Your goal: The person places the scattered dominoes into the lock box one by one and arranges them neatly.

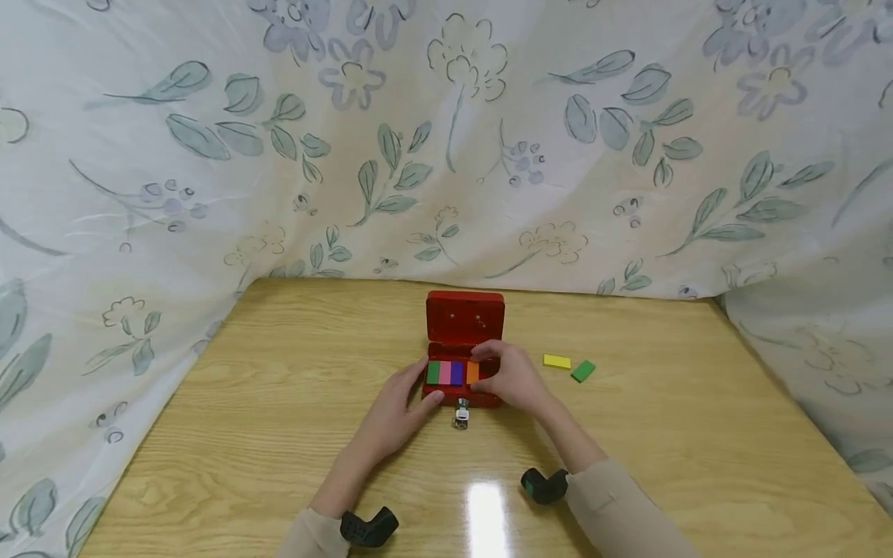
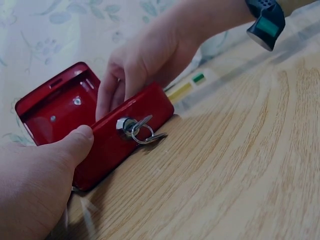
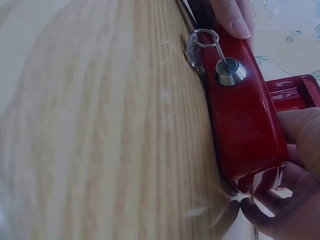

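Observation:
A red metal cash box (image 1: 460, 398) stands on the table with its lid raised at the back. Green, pink and purple blocks lie side by side in its left part, and an orange block (image 1: 473, 373) is a short gap to their right. My right hand (image 1: 512, 376) reaches in over the right side, pinching the orange block between thumb and fingers. At the box's left end my left hand (image 1: 398, 411) grips it, the thumb (image 2: 80, 140) on the front rim. Keys on a ring (image 2: 142, 132) hang from the front lock (image 3: 230, 72).
Right of the box, a yellow block (image 1: 556, 361) and a green block (image 1: 583, 371) lie on the wooden table (image 1: 279, 434). Flowered cloth (image 1: 460, 178) hangs behind and along the sides. Each wrist wears a dark camera band.

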Motion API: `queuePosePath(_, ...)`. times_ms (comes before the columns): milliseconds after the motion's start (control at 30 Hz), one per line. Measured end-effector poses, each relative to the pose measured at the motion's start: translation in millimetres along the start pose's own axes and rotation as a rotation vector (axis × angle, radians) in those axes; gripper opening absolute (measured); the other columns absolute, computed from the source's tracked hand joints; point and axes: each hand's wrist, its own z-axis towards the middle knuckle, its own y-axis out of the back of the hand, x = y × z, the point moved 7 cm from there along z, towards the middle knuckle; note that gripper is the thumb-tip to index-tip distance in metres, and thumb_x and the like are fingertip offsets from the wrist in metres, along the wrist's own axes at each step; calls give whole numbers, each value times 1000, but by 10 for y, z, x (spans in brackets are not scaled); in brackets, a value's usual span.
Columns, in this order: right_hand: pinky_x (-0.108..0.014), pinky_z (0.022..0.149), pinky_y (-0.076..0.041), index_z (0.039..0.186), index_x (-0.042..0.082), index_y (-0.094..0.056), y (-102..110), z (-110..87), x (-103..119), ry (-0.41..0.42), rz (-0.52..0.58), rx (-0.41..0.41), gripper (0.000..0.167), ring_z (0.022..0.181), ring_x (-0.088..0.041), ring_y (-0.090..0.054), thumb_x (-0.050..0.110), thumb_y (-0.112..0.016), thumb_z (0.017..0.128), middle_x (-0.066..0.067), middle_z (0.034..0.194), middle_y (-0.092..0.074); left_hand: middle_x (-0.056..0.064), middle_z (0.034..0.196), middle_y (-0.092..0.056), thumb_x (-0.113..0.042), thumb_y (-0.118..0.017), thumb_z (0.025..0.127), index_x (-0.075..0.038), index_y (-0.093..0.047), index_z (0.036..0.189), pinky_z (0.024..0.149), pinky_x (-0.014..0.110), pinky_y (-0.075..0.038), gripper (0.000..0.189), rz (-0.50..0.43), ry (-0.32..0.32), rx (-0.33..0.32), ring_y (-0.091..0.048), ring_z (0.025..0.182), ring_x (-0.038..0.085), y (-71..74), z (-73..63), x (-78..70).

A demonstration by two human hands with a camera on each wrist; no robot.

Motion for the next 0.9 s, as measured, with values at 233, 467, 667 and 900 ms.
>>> queuePosePath(233, -44, 101, -49, 117, 6, -68, -26, -24, 35, -19, -6, -11, 47, 111, -24, -62, 1, -87, 75, -4, 110, -70, 0, 155, -41, -57, -57, 97, -20, -33, 158, 114, 49, -33, 75, -5, 0, 13, -34, 144, 24, 13, -19, -19)
queuePosePath(467, -44, 100, -49, 116, 5, -69, -74, -17, 53, -16, -13, -27, 46, 110, -25, -63, 0, -87, 74, -5, 109, -71, 0, 155, -42, -57, -57, 96, -20, -34, 158, 114, 50, -33, 76, -11, -2, 6, -35, 143, 25, 24, -52, -3)
queuePosePath(667, -44, 100, -50, 115, 3, -68, -100, -20, 77, -11, -18, -31, 45, 108, -25, -64, -1, -87, 74, -6, 108, -71, 1, 154, -43, -57, -57, 97, -19, -35, 157, 114, 49, -34, 75, -9, -22, 1, -36, 143, 24, 32, -64, 1)
queuePosePath(900, -44, 101, -49, 114, 3, -68, -111, -31, 89, -15, -18, -32, 45, 108, -25, -64, -2, -87, 73, -6, 107, -71, 0, 154, -43, -58, -57, 96, -18, -35, 157, 114, 49, -34, 76, -7, -27, 0, -36, 143, 24, 33, -74, 9)
